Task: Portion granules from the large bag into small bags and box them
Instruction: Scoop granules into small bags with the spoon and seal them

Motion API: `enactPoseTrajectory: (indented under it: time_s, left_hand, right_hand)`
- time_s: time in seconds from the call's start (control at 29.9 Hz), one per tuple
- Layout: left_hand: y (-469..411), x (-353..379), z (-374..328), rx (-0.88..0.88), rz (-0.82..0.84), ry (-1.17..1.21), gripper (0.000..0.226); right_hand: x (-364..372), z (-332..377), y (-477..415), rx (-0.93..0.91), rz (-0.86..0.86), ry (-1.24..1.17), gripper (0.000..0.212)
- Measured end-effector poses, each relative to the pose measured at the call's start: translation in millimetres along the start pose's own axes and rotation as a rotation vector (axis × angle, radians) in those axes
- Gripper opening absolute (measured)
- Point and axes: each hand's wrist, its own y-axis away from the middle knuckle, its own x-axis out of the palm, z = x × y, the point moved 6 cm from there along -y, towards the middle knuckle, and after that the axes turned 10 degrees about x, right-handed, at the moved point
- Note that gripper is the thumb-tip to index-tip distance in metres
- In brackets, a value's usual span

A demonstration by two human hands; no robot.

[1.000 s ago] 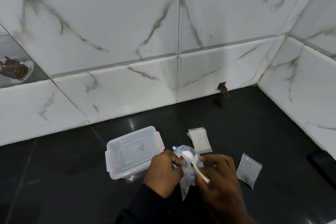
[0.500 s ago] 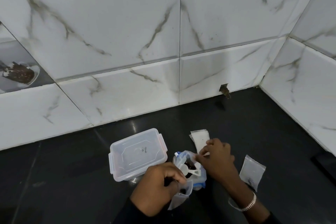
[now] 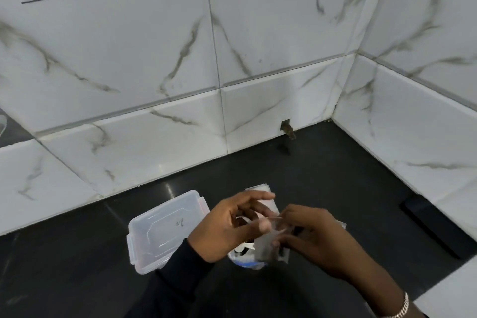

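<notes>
Both hands hold a small clear bag [image 3: 268, 245] above the black counter, pinching its top edge. My left hand [image 3: 227, 227] grips the left side with thumb and fingers; my right hand [image 3: 312, 242] grips the right side. Dark granules show at the bottom of the small bag. Beneath it stands the large bag [image 3: 245, 258], mostly hidden, with a white spoon sticking out. A clear lidded plastic box [image 3: 162, 227] sits to the left. A stack of empty small bags [image 3: 260, 188] lies behind my fingers.
White marble tile walls close off the back and right of the black counter [image 3: 335, 175]. A dark flat object [image 3: 433, 224] lies by the right wall. Part of another small bag [image 3: 342, 224] peeks out behind my right hand.
The spoon has been left in the large bag. My right hand came back from the stack of bags, and both hands now hold the small bag up by its top edge.
</notes>
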Motion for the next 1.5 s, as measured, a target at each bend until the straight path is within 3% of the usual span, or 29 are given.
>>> enactPoseTrajectory:
  time_s: [0.07,0.17,0.27,0.43,0.6,0.74,0.9,1.14,1.27,1.37,1.5]
  left_hand:
    - [-9,9,7,0.007,-0.022,-0.067,0.045]
    - [-16,14,18,0.028,-0.142,-0.12,0.026]
    - [-32,31,27,0.068,-0.157,-0.118,0.017]
    - [-68,64,36,0.087,-0.125,-0.105,0.021]
    - [-109,99,64,-0.075,-0.016,0.011,0.033]
    - [-130,122,104,-0.189,-0.033,-0.097,0.008]
    - [-131,136,166,-0.384,-0.011,-0.374,0.023]
    - [-127,151,223,-0.614,0.038,-0.5,0.029]
    - [-126,156,224,-0.646,-0.02,-0.554,0.029]
    - [-121,151,216,-0.631,-0.074,-0.565,0.025]
    - [-123,104,177,-0.504,-0.354,-0.517,0.028]
  right_hand:
    - [-16,-8,5,0.075,-0.07,0.035,0.012]
    - [-21,-16,8,0.174,-0.099,-0.082,0.019]
    - [-30,-41,20,0.294,-0.146,-0.286,0.039]
    - [-47,-94,35,0.378,-0.297,-0.64,0.006]
    - [-67,-138,40,0.485,-0.462,-0.789,0.006]
    - [-67,-185,37,0.577,-0.507,-0.749,0.009]
    - [-36,-238,30,0.739,-0.473,-0.607,0.013]
    - [1,-292,30,0.942,-0.465,-0.428,0.014]
    - [0,-294,31,0.945,-0.488,-0.24,0.011]
    - [-12,-274,22,0.861,-0.54,-0.019,0.026]
    - [-33,-223,-21,0.631,-0.642,-0.08,0.014]
